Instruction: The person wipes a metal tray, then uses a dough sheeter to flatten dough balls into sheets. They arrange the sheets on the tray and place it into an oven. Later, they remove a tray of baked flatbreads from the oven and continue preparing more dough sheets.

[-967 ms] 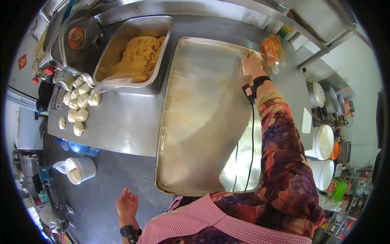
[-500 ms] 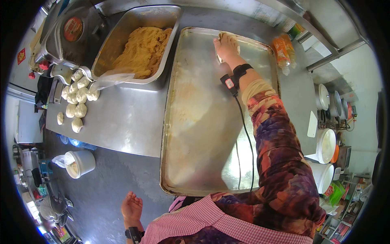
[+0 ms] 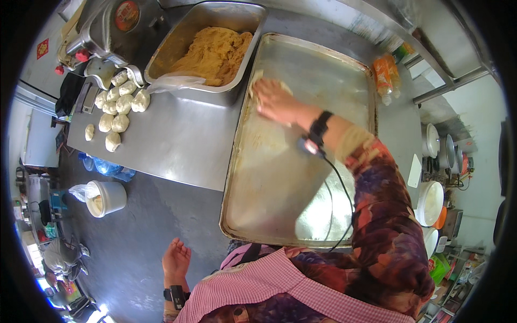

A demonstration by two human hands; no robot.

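My right hand (image 3: 276, 101), slightly smeared by motion, presses a pale beige cloth (image 3: 257, 78) onto a large shallow baking tray (image 3: 277, 177). It is at the tray's far left edge, and the palm covers most of the cloth. The tray's rim is browned, and its metal surface has faint yellowish smears. My left hand (image 3: 176, 260) hangs below the table's front edge, left of my apron. Its fingers are loosely bent with nothing in them.
Left of the tray, a deep steel pan (image 3: 202, 96) holds a crumbly yellow-brown mixture (image 3: 218, 54). Several pale dough balls (image 3: 123, 103) lie on the steel table (image 3: 177, 140). Orange-labelled bottles (image 3: 383, 78) lie right of the tray. A white bucket (image 3: 111, 197) stands on the floor.
My right hand has swept the cloth from the tray's far edge left and nearer, to the left rim. The view has shifted slightly. My left hand stays low, still bent.
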